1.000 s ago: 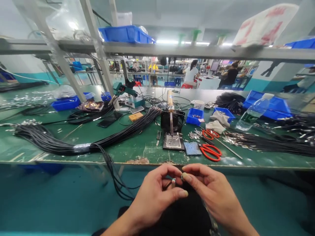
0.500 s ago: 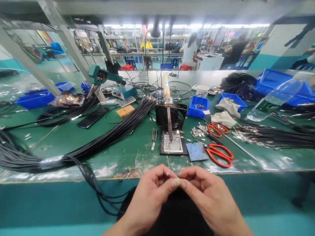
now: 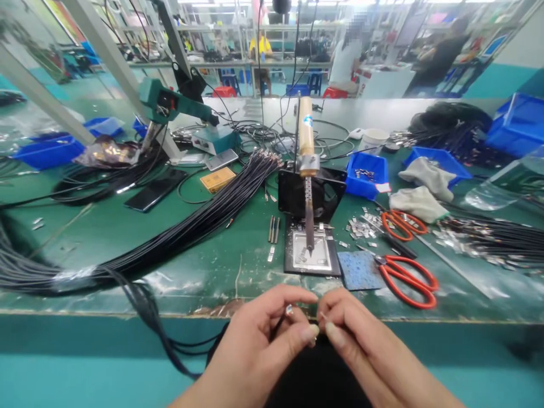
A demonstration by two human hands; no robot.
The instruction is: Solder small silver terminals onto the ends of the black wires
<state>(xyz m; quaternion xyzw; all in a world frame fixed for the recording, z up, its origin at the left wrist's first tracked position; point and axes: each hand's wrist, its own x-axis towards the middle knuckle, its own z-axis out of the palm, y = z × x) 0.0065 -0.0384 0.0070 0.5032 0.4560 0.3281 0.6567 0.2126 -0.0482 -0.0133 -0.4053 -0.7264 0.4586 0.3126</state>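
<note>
A thin black cable (image 3: pixel 279 324) with a silver metal end (image 3: pixel 289 310) is grasped by the left hand (image 3: pixel 259 337); at its three o'clock, a tiny pale sliver (image 3: pixel 323 316) is pinched by the right hand (image 3: pixel 365 337). Through slack fingertips, the sliver could be dropped.

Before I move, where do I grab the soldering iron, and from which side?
Take the soldering iron by its wooden handle, best from the right. It stands nearly upright, handle up, metal shaft down over the metal tray; a dark cable hangs close on the handle's left.
</note>
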